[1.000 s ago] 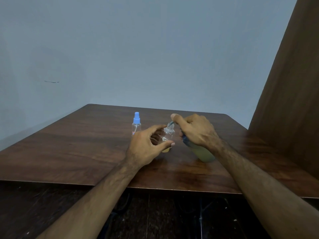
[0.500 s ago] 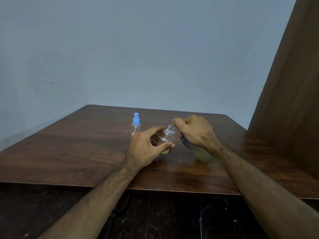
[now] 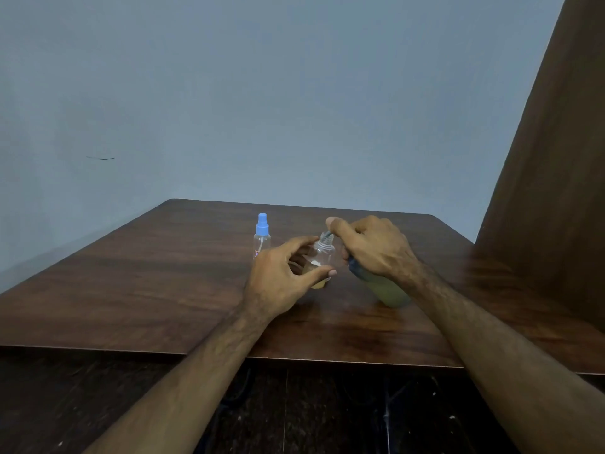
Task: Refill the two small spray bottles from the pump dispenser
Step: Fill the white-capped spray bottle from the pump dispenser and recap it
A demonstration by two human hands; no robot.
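The table (image 3: 131,290) is dark wood grain, with its near edge across the lower part of the view and its far edge meeting a blue-grey wall (image 3: 262,93). All positions below are referenced to the open spray bottle (image 3: 322,257), which stands near the table centre.

Left of the open spray bottle, a wide stretch of bare tabletop runs to the left edge. Just beside it, on its far left, the capped spray bottle (image 3: 262,239) stands upright with a blue spray head, apart from both hands.

The left hand (image 3: 281,280) enters from the near edge, forearm angled up and to the right. Its fingers and thumb are curled round the open spray bottle's clear body, thumb on the near side. A small amount of yellowish liquid lies at the bottle's base; its threaded neck is uncovered.

Right of the open spray bottle, the right hand (image 3: 376,247) grips the pump dispenser (image 3: 389,291), which is tilted toward the bottle neck. The fingers wrap the dispenser's upper part, and the index finger is bent over its head, above the bottle mouth. The dispenser's lower body shows greenish-yellow liquid.

Farther right, a brown wooden panel (image 3: 550,191) rises beside the table's right edge, limiting room on that side.
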